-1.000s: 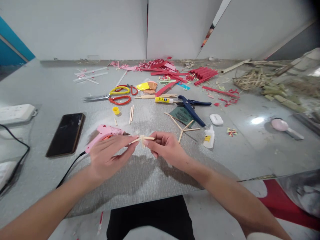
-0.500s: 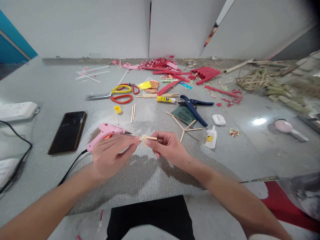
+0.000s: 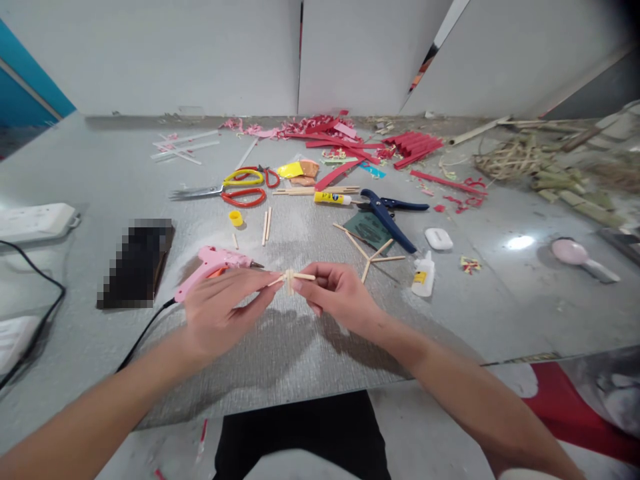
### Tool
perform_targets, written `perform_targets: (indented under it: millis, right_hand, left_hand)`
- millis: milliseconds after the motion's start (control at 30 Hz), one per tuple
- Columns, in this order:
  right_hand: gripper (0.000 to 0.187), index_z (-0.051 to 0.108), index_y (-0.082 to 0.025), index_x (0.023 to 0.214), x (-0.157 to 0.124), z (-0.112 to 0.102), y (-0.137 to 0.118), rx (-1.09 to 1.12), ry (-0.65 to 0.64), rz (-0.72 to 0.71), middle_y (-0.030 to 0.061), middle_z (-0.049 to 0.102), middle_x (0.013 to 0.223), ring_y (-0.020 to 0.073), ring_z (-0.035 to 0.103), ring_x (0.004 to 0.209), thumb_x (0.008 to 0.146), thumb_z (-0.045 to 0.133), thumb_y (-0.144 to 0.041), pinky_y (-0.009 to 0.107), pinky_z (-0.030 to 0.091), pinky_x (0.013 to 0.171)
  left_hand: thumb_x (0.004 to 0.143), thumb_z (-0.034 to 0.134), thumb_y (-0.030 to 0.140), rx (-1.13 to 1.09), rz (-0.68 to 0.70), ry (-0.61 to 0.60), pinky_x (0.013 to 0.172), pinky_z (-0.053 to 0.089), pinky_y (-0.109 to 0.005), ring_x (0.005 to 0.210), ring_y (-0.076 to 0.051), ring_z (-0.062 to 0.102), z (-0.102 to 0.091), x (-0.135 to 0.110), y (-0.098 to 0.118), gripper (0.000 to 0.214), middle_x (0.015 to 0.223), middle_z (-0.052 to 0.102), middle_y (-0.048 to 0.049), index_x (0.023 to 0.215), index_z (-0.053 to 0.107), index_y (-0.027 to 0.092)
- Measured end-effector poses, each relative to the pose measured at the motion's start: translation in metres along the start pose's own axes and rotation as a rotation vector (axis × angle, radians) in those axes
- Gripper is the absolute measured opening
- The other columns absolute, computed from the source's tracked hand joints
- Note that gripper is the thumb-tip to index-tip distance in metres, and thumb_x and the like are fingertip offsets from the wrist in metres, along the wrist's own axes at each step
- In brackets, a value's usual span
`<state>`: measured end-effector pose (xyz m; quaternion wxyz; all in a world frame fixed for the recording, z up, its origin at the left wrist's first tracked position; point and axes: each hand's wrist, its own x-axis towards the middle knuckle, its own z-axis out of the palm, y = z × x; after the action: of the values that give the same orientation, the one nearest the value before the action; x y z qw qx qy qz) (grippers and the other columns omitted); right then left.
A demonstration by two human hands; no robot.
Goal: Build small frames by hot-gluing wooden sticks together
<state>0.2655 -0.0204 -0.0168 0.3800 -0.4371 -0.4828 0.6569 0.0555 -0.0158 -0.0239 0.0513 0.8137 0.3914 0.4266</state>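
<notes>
Between my hands, above the grey table (image 3: 260,347), is a small piece made of short pale wooden sticks (image 3: 289,279) crossed and joined together. My left hand (image 3: 227,300) pinches its left end between thumb and fingers. From the other side my right hand (image 3: 337,290) grips it, one stick lying along the fingertips. Parts of the piece are hidden by the fingers. A pink glue gun (image 3: 215,262) lies just behind my left hand. Beyond my right hand, a branched figure of glued sticks (image 3: 369,259) rests partly on a dark green sheet (image 3: 367,230).
Scissors (image 3: 225,187), a glue stick (image 3: 331,199), blue-handled cutters (image 3: 385,217), a small white glue bottle (image 3: 423,277) and a white case (image 3: 439,239) lie around. A phone (image 3: 137,263) is at left. Red paper strips (image 3: 345,143) cover the back, dry plant strips (image 3: 510,160) the right.
Almost nothing differs. Both hands keep their pinch on the stick piece in nearly the same place; the view has shifted very slightly.
</notes>
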Motion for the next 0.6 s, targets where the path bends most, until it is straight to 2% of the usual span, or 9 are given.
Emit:
perform_targets:
  millis: [200,467,600]
  right_hand:
    - [0.048,0.066,-0.022,0.076,0.0005,-0.0019,-0.0006,-0.028,0.014,-0.002,-0.0079,0.05,0.053,0.0081,0.043,0.048,0.075,0.084,-0.066,0.025,0.036,0.049]
    - [0.044,0.067,-0.021,0.078,0.0009,-0.0033,0.0029,-0.029,0.012,0.014,-0.0083,0.05,0.052,0.0081,0.042,0.048,0.076,0.086,-0.061,0.025,0.034,0.049]
    - [0.044,0.067,-0.021,0.077,0.0012,-0.0018,0.0028,-0.017,0.016,0.022,-0.0082,0.05,0.053,0.0077,0.043,0.048,0.074,0.088,-0.06,0.024,0.033,0.049]
  left_hand:
    - [0.095,0.076,0.025,-0.009,-0.05,0.069,0.067,0.064,-0.031,0.068,-0.019,0.079,0.0025,-0.0019,-0.0018,0.012,0.085,0.085,0.0026,0.104,0.08,0.031]
    - [0.095,0.074,0.026,-0.087,-0.072,0.01,0.066,0.063,-0.03,0.07,-0.018,0.079,0.0059,-0.0012,-0.0071,0.011,0.089,0.085,0.0017,0.103,0.08,0.03]
    - [0.097,0.071,0.029,-0.06,-0.094,0.0,0.065,0.064,-0.031,0.069,-0.019,0.08,0.0048,-0.0004,-0.0058,0.01,0.084,0.085,0.0014,0.099,0.081,0.031]
